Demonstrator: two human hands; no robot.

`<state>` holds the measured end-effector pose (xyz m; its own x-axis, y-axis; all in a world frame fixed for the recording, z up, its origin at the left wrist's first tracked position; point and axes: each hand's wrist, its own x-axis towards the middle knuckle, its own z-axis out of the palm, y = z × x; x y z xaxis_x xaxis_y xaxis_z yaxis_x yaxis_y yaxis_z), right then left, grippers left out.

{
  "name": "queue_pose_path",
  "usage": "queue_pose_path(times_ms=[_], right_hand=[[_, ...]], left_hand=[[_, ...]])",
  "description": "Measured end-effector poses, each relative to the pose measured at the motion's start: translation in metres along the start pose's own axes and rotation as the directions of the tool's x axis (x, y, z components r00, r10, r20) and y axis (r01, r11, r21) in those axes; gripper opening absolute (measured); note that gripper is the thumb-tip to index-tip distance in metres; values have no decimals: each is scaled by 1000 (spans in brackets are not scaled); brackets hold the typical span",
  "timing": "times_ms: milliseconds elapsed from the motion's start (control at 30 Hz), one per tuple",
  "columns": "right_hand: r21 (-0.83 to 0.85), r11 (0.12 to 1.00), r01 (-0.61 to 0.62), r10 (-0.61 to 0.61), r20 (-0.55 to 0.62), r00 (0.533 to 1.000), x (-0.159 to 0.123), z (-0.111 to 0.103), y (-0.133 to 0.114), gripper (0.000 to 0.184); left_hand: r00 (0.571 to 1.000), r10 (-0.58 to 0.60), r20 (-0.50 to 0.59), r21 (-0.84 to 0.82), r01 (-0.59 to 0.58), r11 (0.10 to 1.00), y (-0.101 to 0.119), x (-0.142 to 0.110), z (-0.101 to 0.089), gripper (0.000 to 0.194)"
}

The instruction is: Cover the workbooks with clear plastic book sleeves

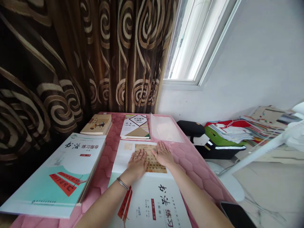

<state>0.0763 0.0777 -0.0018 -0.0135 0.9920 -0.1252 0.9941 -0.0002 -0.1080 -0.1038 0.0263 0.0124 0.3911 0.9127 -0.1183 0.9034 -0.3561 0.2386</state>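
An opened calligraphy workbook lies on the pink quilted table cover in front of me. Its far page carries a tan picture of old handwriting. My left hand, with a silver bangle at the wrist, rests flat on the left part of that picture, fingers spread. Flat on the page's right edge lies my right hand, its fingers stretched out. Both hands press on the paper and hold nothing. To the left is a stack of calligraphy workbooks with a teal and white cover.
Small brown books, a language workbook stack and a clear plastic sleeve sit at the table's far side. A dark phone is at the right front edge. Beyond stand a white fan, a green-black bag and piled papers.
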Motion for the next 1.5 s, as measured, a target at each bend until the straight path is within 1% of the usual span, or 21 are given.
queue_pose_path(times_ms=[67, 167, 267, 300, 367, 433, 467, 533, 567, 600, 667, 767, 833, 933, 1000, 1100, 1167, 1233, 1300, 1400, 1500], right_hand=[[-8, 1000, 6, -6, -7, 1000, 0, 1, 1, 74], [-24, 1000, 4, -4, -8, 1000, 1, 0, 2, 74], [-40, 999, -28, 28, 5, 1000, 1, -4, -8, 72], [-40, 999, -24, 24, 1, 1000, 0, -5, -16, 71], [-16, 999, 45, -45, -20, 999, -2, -7, -40, 70], [94, 970, 223, -218, -61, 974, -3, -5, -69, 71], [143, 945, 292, -287, -54, 956, -4, -4, -82, 72], [187, 927, 326, -320, -62, 945, -3, 0, -101, 72], [195, 927, 320, -315, -56, 947, -1, 1, -105, 72], [192, 934, 302, -298, -51, 953, 0, 2, -105, 72], [167, 955, 244, -241, -43, 970, 4, 3, -93, 72], [117, 988, 99, -96, -31, 995, 6, 3, -58, 75], [84, 996, 2, -1, -9, 1000, 5, 1, -33, 77], [45, 997, -63, 63, 5, 998, 2, 0, -10, 77], [35, 997, -68, 68, 11, 998, 1, -1, -4, 77], [15, 997, -74, 74, 31, 997, 2, -5, -5, 74], [3, 996, -89, 89, 32, 996, 2, -9, -10, 72], [-4, 995, -95, 95, 10, 995, 0, -15, -20, 68], [-1, 999, -50, 50, -32, 998, -3, -19, -39, 60], [33, 994, 102, -98, -99, 990, -9, -22, -84, 51], [81, 977, 197, -185, -143, 972, -11, -19, -136, 52]], left_hand=[[1000, -27, -1, -1, 27, 1000, -14, 3, -4, 60], [992, -122, -35, 25, 123, 992, -39, 13, -13, 61], [983, -173, -67, 50, 177, 983, -51, 20, -17, 61], [981, -175, -77, 57, 180, 982, -52, 22, -17, 61], [981, -167, -94, 69, 174, 982, -50, 22, -16, 60], [983, -155, -99, 78, 163, 984, -48, 21, -15, 59], [984, -151, -96, 81, 159, 984, -48, 21, -14, 59], [985, -148, -92, 86, 156, 984, -49, 21, -13, 60], [984, -150, -93, 86, 158, 984, -50, 21, -12, 60], [984, -152, -96, 85, 160, 983, -52, 22, -12, 60], [981, -162, -104, 78, 171, 982, -56, 23, -11, 60], [967, -227, -115, 59, 235, 970, -64, 23, -12, 66], [952, -281, -122, 52, 289, 956, -68, 22, -14, 70], [932, -337, -132, 65, 347, 936, -74, 16, -19, 66], [920, -372, -123, 77, 383, 921, -76, 7, -21, 63], [901, -418, -112, 80, 428, 900, -77, -17, -19, 60], [896, -407, -180, 77, 425, 902, -75, -38, -13, 57], [891, -347, -292, 84, 385, 919, -74, -56, -7, 55], [883, -304, -357, 85, 355, 931, -72, -68, -1, 54], [871, -314, -377, 52, 358, 932, -71, -73, 1, 52], [859, -321, -398, 25, 360, 933, -71, -70, 1, 51]])
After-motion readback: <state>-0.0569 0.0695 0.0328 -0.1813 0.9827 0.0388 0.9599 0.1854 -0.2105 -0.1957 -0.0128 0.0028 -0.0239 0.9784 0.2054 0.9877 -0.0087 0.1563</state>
